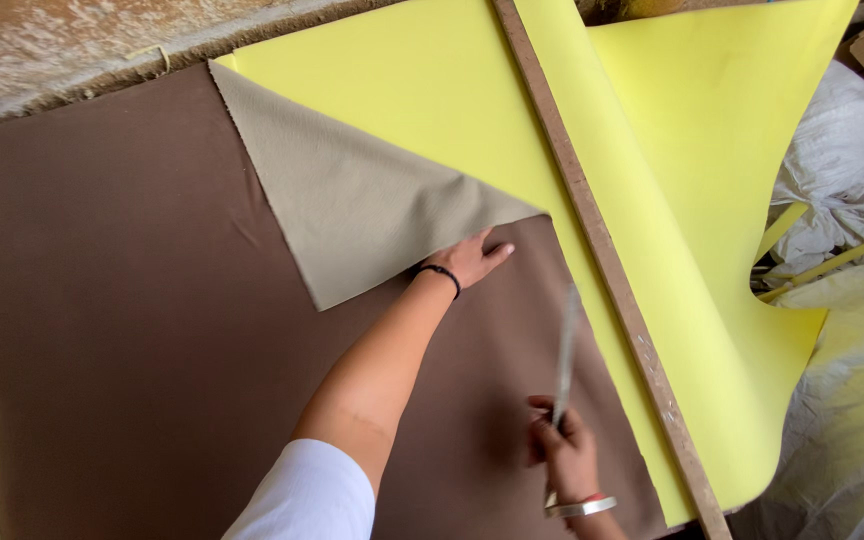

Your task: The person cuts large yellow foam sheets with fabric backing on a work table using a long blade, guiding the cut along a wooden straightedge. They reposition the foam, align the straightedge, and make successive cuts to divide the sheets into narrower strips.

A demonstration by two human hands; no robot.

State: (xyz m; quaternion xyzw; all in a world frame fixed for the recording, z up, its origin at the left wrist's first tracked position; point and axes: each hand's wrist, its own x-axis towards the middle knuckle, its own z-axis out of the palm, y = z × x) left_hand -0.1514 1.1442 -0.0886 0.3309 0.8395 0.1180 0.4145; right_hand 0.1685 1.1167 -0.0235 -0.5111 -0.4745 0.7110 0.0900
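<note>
The left hand point(472, 258) is pinning the brown fabric point(132, 330), fingers flat, under its folded corner at twelve o'clock; the right hand point(564, 452) is gripping a blade point(565, 345).

A brown cloth point(132, 330) is being shown with its corner folded back, its underside point(352, 200) being seen as plain beige-grey. Bright yellow foam point(692, 150) is being displayed beneath it, crossed by a weathered brown wooden strip point(602, 250). A black wristband point(439, 272) and white sleeve point(307, 498) are being worn. White sheeting point(837, 140) is being seen alongside.
</note>
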